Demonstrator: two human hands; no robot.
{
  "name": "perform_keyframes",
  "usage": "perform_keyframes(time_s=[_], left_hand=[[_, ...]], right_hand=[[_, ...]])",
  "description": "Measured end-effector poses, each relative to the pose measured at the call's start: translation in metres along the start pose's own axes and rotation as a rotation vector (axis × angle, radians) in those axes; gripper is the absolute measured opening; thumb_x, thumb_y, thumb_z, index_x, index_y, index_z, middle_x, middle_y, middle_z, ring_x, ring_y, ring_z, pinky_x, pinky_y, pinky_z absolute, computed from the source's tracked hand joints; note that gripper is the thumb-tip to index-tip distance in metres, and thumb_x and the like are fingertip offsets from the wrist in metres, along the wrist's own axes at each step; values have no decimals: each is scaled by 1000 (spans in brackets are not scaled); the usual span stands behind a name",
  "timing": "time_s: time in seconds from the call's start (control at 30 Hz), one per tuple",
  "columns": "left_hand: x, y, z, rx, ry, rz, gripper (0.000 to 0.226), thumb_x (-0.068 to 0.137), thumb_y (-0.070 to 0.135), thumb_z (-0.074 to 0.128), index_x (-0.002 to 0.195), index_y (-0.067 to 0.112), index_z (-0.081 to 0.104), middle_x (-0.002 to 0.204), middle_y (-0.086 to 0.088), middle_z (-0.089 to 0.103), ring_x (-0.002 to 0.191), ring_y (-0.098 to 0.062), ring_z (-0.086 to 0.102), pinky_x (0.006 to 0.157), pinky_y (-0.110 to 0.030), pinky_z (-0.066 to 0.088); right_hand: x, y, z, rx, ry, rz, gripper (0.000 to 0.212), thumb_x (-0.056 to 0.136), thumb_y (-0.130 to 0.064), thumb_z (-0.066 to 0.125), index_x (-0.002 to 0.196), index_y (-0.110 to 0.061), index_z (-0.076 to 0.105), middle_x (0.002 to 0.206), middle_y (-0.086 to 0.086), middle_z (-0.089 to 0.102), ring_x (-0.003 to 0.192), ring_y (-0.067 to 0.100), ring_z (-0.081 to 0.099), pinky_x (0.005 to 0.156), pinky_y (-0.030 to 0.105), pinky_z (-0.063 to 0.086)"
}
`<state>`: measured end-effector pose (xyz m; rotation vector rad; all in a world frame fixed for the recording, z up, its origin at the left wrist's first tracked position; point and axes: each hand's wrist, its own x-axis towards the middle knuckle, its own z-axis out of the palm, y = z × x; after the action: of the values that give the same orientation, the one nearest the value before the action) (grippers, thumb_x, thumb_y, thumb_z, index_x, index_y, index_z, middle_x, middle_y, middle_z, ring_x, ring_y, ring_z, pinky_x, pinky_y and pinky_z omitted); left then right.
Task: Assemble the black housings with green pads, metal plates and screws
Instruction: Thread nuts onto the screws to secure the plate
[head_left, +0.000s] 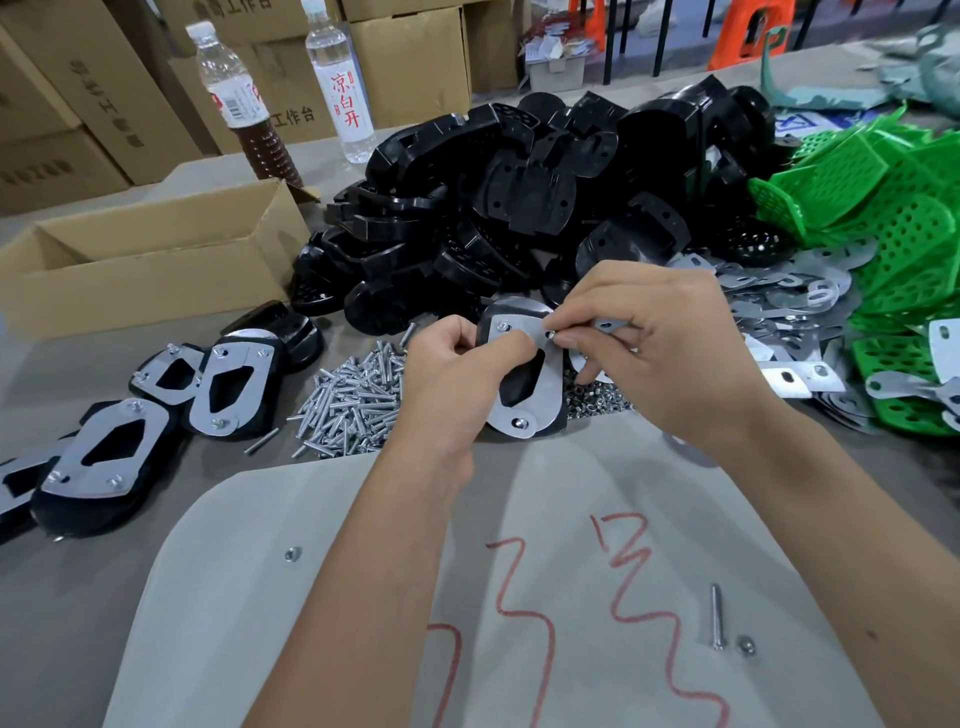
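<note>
My left hand (457, 364) grips a black housing with a metal plate (545, 387) on top, held upright above the table. A fastener sits at the plate's top left corner and another at its bottom. My right hand (644, 338) pinches a small nut or screw at the plate's top right hole. Loose screws (353, 400) lie in a heap just left of my hands, and small nuts (597, 400) lie under my right hand. Several finished housings (228, 384) lie at the left. Black housings (519, 208) are piled behind, metal plates (779, 296) and green pads (893, 218) at the right.
An open cardboard box (150, 260) stands at the back left, with two bottles (244, 104) behind it. A pale sheet with red scribbles (519, 597) covers the near table, carrying one loose screw (717, 616) and stray nuts. Cartons line the back.
</note>
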<state>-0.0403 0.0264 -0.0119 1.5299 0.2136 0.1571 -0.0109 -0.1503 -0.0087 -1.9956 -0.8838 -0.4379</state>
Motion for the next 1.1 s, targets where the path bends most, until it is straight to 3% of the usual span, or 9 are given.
perform_keyframes(time_s=[0.4,0.77,1.0,1.1], left_hand=[[0,0,0,-9,2,-15,34,64,20,76,63,23,42,58,8,50,53,-14,51,42,-18,38],[-1,-2,1,1,33,8,33,61,23,75,64,23,43,61,6,50,58,-16,50,45,-21,39],[1,-7,2,35,76,41,36,80,7,77,69,20,46,53,13,49,51,-11,48,43,-18,38],[2,-9,5,25,87,44,34,81,6,77,71,18,47,52,13,50,50,-10,48,43,-17,38]], right_hand=[[0,-1,0,-64,1,2,10,94,-1,75,100,-5,82,89,4,68,71,10,65,56,26,59],[1,0,1,-96,33,7,3,92,-6,78,93,-7,81,82,2,67,71,16,64,54,33,56],[0,2,4,-42,18,3,10,94,4,73,96,-3,80,87,7,67,67,15,64,51,31,58],[1,2,6,-51,65,22,5,91,-1,78,92,-6,81,83,0,66,73,15,64,55,29,57]])
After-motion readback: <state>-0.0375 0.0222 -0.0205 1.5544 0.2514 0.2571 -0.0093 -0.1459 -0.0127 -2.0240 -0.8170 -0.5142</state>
